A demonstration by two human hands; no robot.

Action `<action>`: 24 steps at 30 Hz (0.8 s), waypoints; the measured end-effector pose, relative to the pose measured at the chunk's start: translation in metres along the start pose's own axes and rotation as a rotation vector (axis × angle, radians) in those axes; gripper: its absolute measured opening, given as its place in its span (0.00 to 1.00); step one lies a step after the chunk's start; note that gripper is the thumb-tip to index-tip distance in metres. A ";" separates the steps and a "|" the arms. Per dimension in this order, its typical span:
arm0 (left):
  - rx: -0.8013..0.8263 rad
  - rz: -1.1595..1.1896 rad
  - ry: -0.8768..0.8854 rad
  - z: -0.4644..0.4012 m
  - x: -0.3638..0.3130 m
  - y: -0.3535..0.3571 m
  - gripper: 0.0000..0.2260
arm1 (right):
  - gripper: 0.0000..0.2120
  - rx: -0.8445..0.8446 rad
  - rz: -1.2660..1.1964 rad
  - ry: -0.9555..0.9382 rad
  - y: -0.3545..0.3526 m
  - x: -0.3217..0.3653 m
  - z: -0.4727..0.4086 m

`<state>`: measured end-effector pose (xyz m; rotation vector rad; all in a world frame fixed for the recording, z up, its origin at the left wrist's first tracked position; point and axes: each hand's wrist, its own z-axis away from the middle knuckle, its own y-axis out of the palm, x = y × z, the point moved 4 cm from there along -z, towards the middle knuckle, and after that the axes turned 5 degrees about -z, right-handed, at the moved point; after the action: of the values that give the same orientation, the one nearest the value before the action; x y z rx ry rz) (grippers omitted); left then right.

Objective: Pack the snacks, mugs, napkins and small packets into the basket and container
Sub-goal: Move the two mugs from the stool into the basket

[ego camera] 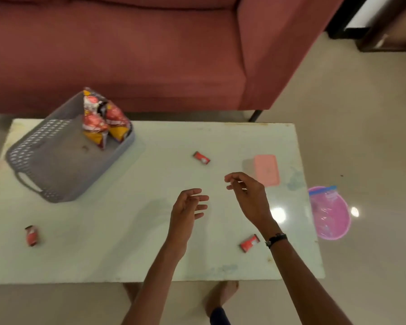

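A grey perforated basket (pixel 49 165) sits at the table's far left, with several red-and-yellow snack bags (pixel 103 120) leaning in its far corner. Three small red packets lie loose on the table: one (pixel 201 158) mid-table, one (pixel 31 235) near the left edge, one (pixel 249 243) by my right wrist. A container with a pink lid (pixel 266 169) stands at the right. My left hand (pixel 188 207) and my right hand (pixel 246 191) hover over the middle, both empty with fingers apart and loosely curled.
The white table (pixel 127 231) stands in front of a red sofa (pixel 150 55). On the floor to the right lies a pink bowl (pixel 331 214) with a clear zip bag over it. My bare feet show below the table's near edge.
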<state>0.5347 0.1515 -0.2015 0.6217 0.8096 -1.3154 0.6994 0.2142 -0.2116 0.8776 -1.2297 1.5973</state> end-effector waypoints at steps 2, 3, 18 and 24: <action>-0.046 0.033 -0.002 -0.002 0.005 -0.048 0.09 | 0.10 0.054 0.004 -0.025 0.046 0.014 -0.001; -0.069 0.048 -0.004 -0.002 0.008 -0.072 0.09 | 0.10 0.080 0.013 -0.037 0.069 0.021 -0.001; -0.261 0.165 -0.027 0.005 0.013 -0.368 0.10 | 0.09 0.279 -0.035 0.039 0.347 0.119 0.018; -0.327 0.199 0.020 0.015 -0.016 -0.426 0.10 | 0.09 0.323 -0.101 0.052 0.383 0.175 0.020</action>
<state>0.1162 0.0788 -0.1592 0.4425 0.9304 -0.9704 0.2799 0.2004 -0.1704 1.0746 -0.8895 1.7524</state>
